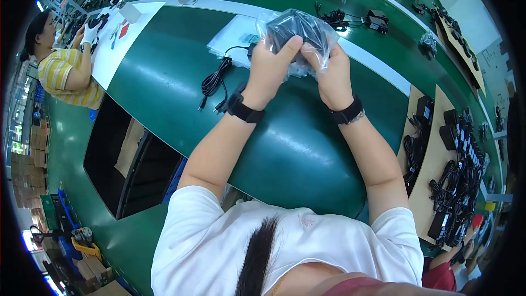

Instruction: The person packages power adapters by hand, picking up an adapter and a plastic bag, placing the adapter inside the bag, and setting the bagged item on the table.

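One clear crinkled plastic bag (298, 35) holding one black power adapter sits between two hands, left (269, 66) and right (331, 74), each wrist wearing one black band. One loose black coiled cable (215, 81) lies on the green tabletop (164, 77). Two brown cardboard sheets (433, 159) at right carry many black adapters, too tangled to count.

belt (164, 85): bare green left of hands | blocked: coiled black cable (215, 81) beside left wrist | right: adapters on cardboard (433, 164)
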Demonstrator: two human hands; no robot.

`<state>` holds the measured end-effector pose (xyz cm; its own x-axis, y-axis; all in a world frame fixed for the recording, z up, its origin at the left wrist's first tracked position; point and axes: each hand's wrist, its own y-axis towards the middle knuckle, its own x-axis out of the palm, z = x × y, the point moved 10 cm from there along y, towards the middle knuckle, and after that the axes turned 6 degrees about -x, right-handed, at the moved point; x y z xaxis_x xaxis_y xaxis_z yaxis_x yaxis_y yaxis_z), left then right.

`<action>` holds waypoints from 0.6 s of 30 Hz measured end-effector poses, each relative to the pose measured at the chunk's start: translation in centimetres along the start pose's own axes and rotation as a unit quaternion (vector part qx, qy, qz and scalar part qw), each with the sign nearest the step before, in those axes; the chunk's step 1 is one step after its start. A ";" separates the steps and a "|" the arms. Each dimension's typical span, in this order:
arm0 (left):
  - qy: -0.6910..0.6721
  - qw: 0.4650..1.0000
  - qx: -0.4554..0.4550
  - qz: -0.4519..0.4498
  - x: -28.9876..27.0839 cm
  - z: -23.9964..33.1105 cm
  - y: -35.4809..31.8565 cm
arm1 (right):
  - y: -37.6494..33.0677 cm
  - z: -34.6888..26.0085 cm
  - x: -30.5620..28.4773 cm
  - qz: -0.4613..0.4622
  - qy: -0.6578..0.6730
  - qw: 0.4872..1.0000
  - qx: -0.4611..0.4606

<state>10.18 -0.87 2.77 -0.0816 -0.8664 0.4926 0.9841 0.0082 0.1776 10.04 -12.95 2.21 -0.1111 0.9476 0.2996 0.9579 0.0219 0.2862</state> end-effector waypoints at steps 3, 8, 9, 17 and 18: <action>0.046 0.991 -0.106 -0.062 -0.2 -0.5 -0.1 | 0.1 -1.0 0.5 -0.075 -0.148 0.984 -0.056; -0.008 0.995 -0.084 -0.058 1.0 -1.7 -0.7 | 0.1 -0.5 0.3 -0.120 -0.244 0.957 -0.099; -0.027 0.994 -0.100 -0.040 0.9 -2.1 -1.1 | 0.5 0.5 -0.2 -0.139 -0.260 0.952 -0.088; -0.102 0.974 -0.192 -0.064 0.6 -4.2 -1.0 | 0.4 -2.3 0.9 -0.220 -0.443 0.837 -0.233; -0.120 0.971 -0.193 -0.072 0.8 -4.4 -1.0 | 0.5 -2.4 0.8 -0.203 -0.458 0.836 -0.224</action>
<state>9.81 -3.71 -0.75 -0.2118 -0.7029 0.6790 0.9417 -0.3327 -0.0507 9.82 -12.94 4.82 0.0428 0.7419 -0.6691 0.6726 0.4739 0.5684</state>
